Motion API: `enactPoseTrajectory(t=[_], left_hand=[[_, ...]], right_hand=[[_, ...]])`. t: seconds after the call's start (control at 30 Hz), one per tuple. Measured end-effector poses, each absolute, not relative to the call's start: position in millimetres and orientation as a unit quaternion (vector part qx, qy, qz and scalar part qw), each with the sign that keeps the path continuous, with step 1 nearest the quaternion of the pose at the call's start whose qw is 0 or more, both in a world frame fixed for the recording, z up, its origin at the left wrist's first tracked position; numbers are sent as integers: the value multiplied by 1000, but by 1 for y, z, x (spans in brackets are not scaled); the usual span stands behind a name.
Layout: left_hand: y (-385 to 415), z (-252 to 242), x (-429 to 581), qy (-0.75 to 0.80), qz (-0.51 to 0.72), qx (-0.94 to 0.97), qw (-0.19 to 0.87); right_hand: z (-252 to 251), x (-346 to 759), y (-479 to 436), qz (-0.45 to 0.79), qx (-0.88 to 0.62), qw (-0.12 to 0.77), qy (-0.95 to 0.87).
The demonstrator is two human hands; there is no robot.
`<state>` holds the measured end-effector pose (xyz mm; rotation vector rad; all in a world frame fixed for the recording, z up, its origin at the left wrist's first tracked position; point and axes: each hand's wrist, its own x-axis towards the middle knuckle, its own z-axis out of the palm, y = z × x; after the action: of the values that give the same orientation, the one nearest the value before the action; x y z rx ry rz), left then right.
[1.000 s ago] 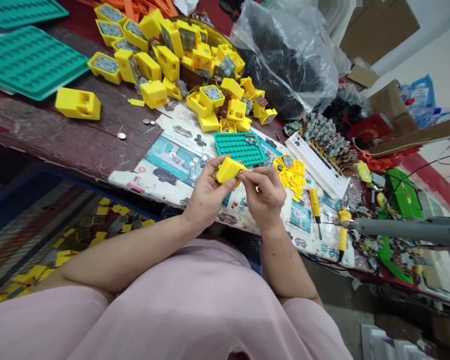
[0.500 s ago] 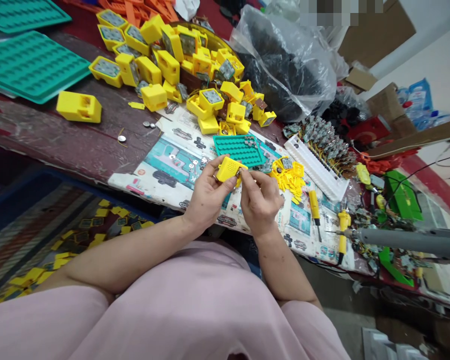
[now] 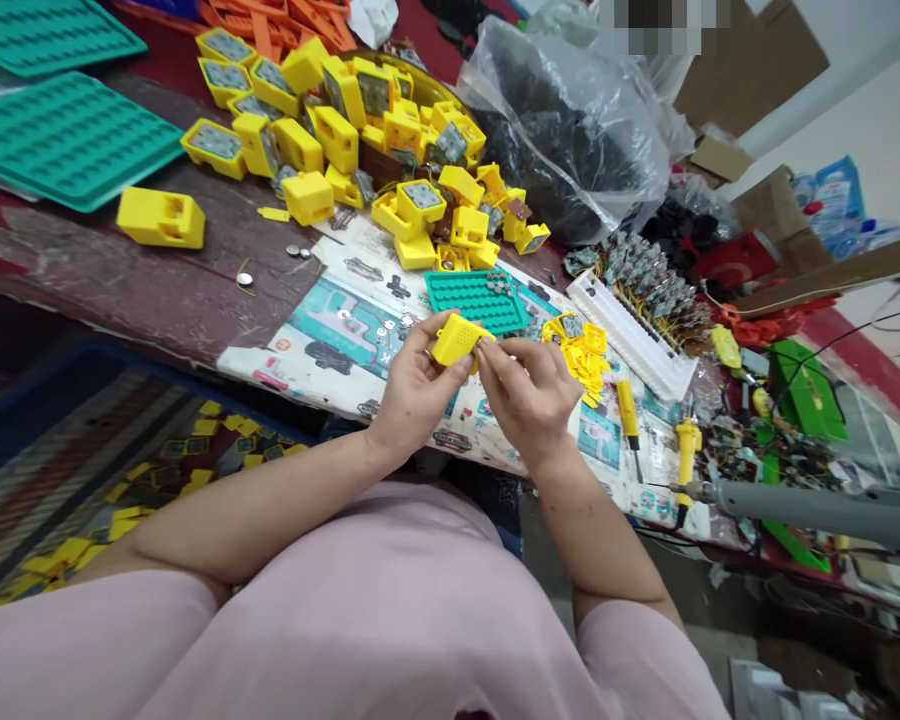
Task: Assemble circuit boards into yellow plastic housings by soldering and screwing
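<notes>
My left hand [image 3: 414, 385] is closed around a small yellow plastic case [image 3: 454, 340], with its thumb along the lower edge. A patch of small round holes shows on the case's upper face. Against the right end of the case, the fingertips of my right hand [image 3: 529, 395] are pinched together. Whatever lies between them is hidden. Just beyond my hands lies a green ridged tray [image 3: 474, 303] with several small metal discs at its right end. Small yellow plastic parts [image 3: 581, 360] lie heaped to the right of my right hand.
Many yellow housings [image 3: 337, 135] are piled at the back. A yellow-handled screwdriver [image 3: 628, 415] and a yellow soldering iron [image 3: 688, 450] lie at right, near a grey tool [image 3: 802, 510] jutting in. A white rack [image 3: 630, 335] stands beside wired metal parts [image 3: 660, 280]. Green trays [image 3: 67, 140] lie left.
My right wrist and forearm have swung out to the right, with the fingertips still at the case's end. My left hand and the case have hardly moved.
</notes>
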<state>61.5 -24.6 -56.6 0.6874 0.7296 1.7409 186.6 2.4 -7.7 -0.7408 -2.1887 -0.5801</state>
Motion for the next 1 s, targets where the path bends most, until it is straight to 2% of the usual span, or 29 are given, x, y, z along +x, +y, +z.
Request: enactPoseTrajectory(t=[0.17, 0.23, 0.4, 0.6, 0.83, 0.93, 1.0], left_hand=[[-27, -53, 64, 308, 722, 301, 541], [-28, -52, 64, 312, 720, 303, 542], [-29, -52, 66, 328, 719, 308, 530], [-28, -53, 67, 338, 728, 295, 519], [-26, -53, 67, 328, 731, 280, 529], [-26, -53, 66, 327, 734, 276, 527], [-26, -53, 66, 337, 730, 285, 522]], right_hand=[[-11, 190, 6, -34, -328, 461, -824], [-11, 189, 5, 7, -338, 477, -811], [-10, 190, 2, -59, -344, 445, -825], [-12, 186, -2, -43, -382, 407, -829], [-25, 182, -7, -207, -350, 413, -815], [-27, 180, -6, -186, -344, 426, -816], [-26, 179, -5, -110, -369, 450, -806]])
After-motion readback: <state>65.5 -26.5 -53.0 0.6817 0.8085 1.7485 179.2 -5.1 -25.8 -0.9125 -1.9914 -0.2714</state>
